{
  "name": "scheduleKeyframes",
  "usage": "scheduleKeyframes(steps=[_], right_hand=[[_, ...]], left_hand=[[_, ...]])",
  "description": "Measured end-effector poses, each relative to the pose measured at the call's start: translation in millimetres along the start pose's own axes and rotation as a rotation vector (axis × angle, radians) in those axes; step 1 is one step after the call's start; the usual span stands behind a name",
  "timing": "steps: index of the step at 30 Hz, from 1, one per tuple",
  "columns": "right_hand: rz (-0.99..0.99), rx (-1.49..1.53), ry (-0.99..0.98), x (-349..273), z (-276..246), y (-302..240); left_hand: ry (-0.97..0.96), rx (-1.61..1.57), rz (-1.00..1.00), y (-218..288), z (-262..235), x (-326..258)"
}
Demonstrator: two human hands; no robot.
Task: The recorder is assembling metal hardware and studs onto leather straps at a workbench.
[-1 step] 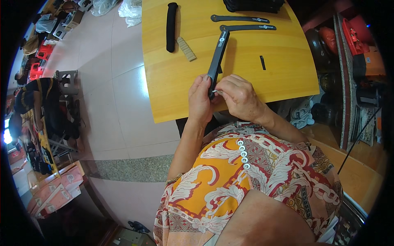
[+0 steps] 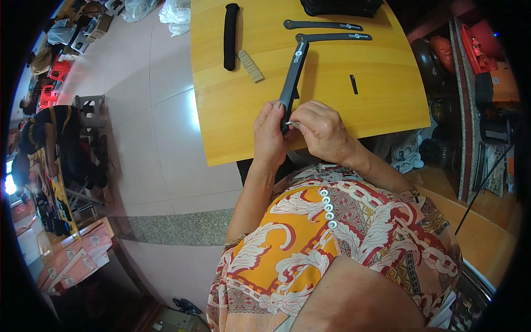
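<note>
My left hand [image 2: 269, 133] is closed round the near end of a long dark strap [image 2: 292, 77] with a pale printed mark, thumb on top. The strap points away over the table, its far end meeting a similar dark strap [image 2: 337, 37]; I cannot tell whether they are joined. My right hand [image 2: 321, 130] pinches a small silvery piece [image 2: 290, 123] against the strap's near end; its kind is too small to make out. Another dark strap [image 2: 321, 25] with a rounded end lies farther back.
On the yellow table [image 2: 376, 105] lie a black padded tube [image 2: 230, 37], a ribbed tan strip [image 2: 251, 66] and a small black strip [image 2: 354, 84]. A black stack [image 2: 343, 6] sits at the far edge. To the left, a person [image 2: 55, 133] bends over another table.
</note>
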State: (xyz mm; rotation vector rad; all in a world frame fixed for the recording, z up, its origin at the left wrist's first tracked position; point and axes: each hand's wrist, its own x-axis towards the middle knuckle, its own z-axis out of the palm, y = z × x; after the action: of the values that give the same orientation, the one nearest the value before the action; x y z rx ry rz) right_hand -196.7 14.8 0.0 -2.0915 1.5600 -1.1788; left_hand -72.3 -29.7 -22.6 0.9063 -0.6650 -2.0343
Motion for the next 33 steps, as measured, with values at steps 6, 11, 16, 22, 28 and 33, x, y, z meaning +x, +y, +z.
scheduleKeyframes(steps=[6, 11, 16, 22, 28, 33], right_hand=[[-0.132, -0.086, -0.026, 3, -2, -1], [-0.095, 0.236, -0.154, 7, -11, 26], [-0.154, 0.186, -0.139, 5, -11, 23], [-0.11, 0.148, -0.093, 3, -4, 16], [0.063, 0.173, 0.043, -6, 7, 5], [-0.081, 0.176, -0.092, 2, -5, 16]], left_hand=[[-0.006, 0.103, 0.041, -6, -6, 3], [-0.062, 0.196, -0.085, -1, -3, 3], [-0.096, 0.293, -0.041, -2, -4, 3], [-0.075, 0.252, -0.063, -1, -4, 5], [-0.025, 0.277, -0.008, -5, -3, 6], [-0.048, 0.358, -0.044, -1, 0, 4]])
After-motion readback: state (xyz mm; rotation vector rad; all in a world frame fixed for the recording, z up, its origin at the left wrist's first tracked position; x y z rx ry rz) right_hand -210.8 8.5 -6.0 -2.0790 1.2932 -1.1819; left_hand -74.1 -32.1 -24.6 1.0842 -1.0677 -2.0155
